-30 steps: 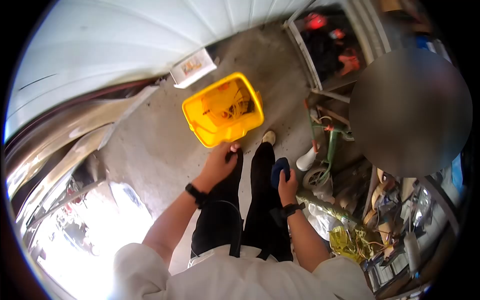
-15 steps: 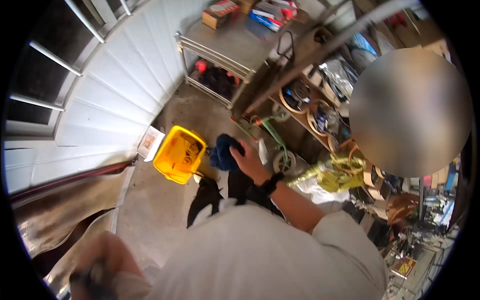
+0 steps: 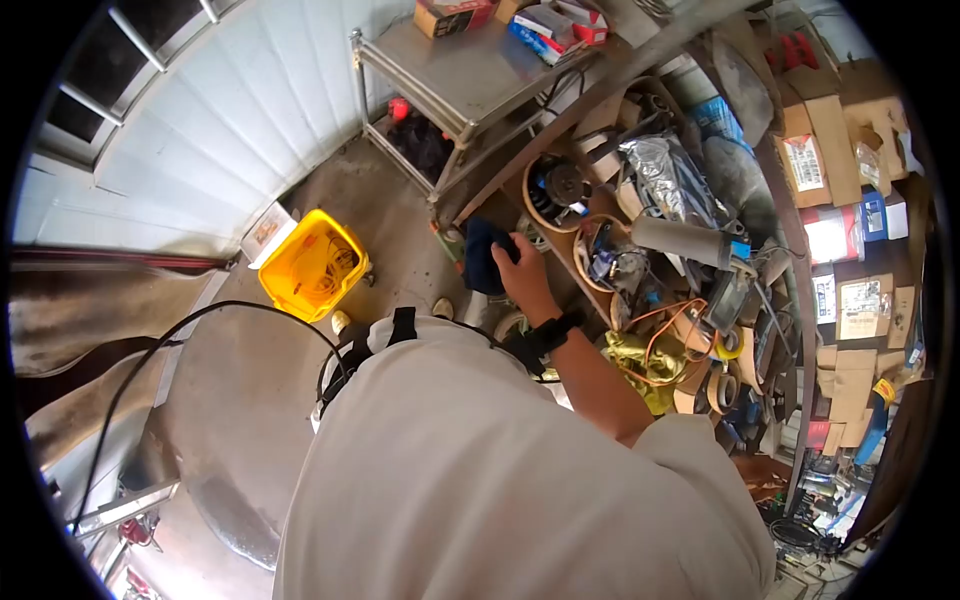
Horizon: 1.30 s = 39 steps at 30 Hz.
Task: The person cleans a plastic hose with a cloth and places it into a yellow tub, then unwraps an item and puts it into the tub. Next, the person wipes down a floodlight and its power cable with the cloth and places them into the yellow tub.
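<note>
My right hand (image 3: 524, 275), with a black band on the wrist, grips a dark blue bundled cloth (image 3: 484, 256). The fingers wrap over its near side, and the cloth hangs above the floor beside the lower shelf of the rack. My left hand is out of view. A yellow bin (image 3: 283, 264) with coiled orange cord (image 3: 325, 270) inside stands on the floor to the left of the cloth. Part of a scooter's green frame (image 3: 447, 248) shows behind the cloth, mostly hidden.
A metal cart (image 3: 420, 75) with boxes stands ahead by the white wall. Along my right runs a cluttered rack with a motor-like part (image 3: 565, 185), a grey cylinder (image 3: 680, 240) and cardboard boxes (image 3: 860, 305). A black cable (image 3: 215, 303) arcs at my left side.
My view has shifted, so the yellow bin sits further left and more of the rack shows. My left arm has left the frame. The cloth stays in my right hand, now nearer the rack.
</note>
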Each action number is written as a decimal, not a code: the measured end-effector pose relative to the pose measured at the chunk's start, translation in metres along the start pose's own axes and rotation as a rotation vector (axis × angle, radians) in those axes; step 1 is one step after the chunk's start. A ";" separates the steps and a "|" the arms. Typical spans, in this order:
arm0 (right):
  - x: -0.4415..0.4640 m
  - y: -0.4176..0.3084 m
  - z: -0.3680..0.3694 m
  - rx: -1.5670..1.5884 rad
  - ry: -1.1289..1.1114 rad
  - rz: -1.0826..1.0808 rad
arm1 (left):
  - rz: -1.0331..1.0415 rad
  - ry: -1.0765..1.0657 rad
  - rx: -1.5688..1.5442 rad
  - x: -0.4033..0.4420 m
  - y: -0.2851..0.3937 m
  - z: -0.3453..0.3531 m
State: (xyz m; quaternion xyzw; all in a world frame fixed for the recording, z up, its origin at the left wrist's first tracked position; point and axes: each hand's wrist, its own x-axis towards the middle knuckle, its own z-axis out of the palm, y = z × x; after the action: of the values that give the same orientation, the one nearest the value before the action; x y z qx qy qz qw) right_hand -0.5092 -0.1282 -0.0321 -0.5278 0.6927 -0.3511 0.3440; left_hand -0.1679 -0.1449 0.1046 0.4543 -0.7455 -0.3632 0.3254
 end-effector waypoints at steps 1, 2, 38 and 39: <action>0.001 0.005 -0.010 0.021 0.014 0.017 | -0.014 -0.024 -0.016 0.005 0.000 0.019; 0.003 0.007 -0.021 0.008 -0.025 0.050 | -0.028 -0.046 -0.028 0.009 0.001 0.036; -0.006 0.093 -0.095 -0.009 0.100 0.124 | -0.195 0.043 -0.085 0.029 -0.013 0.093; -0.007 0.091 -0.095 -0.013 0.100 0.121 | -0.197 0.049 -0.085 0.027 -0.014 0.092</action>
State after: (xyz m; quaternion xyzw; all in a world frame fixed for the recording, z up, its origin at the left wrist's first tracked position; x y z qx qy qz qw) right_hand -0.6327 -0.0920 -0.0595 -0.4691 0.7419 -0.3510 0.3260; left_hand -0.2468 -0.1517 0.0491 0.5198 -0.6732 -0.4134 0.3251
